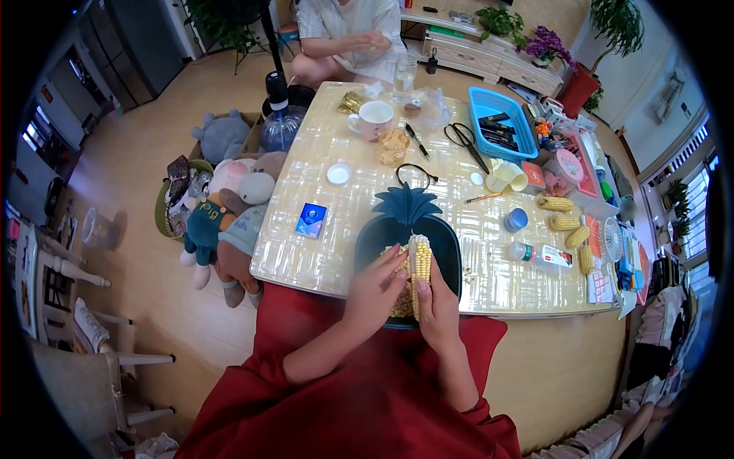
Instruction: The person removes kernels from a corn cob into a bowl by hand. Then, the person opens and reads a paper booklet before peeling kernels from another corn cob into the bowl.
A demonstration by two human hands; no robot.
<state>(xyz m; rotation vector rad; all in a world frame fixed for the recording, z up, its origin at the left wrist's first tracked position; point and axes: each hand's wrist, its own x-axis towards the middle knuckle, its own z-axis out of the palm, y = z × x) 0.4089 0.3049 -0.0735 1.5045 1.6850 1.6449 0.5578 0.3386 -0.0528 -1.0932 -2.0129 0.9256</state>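
A corn cob [420,264] stands nearly upright over a dark green pineapple-shaped basin [456,260]. My right hand [438,310] is wrapped round the cob's right side. My left hand [376,291] is closed against its left side, fingers and thumb at the kernels; whether a second piece sits under those fingers is hidden. Along the cob's left face runs a pale strip without kernels. Loose kernels [402,306] lie in the basin below my hands. The basin rests at the table's near edge, its leaf-shaped end pointing away from me.
On the table [306,264] are a blue packet [311,220], a mug [375,120], scissors [466,145], a blue basket [501,96], a plastic bottle [541,255] and several more corn cobs [564,222]. Stuffed toys [237,222] sit left. Another person [352,38] sits across.
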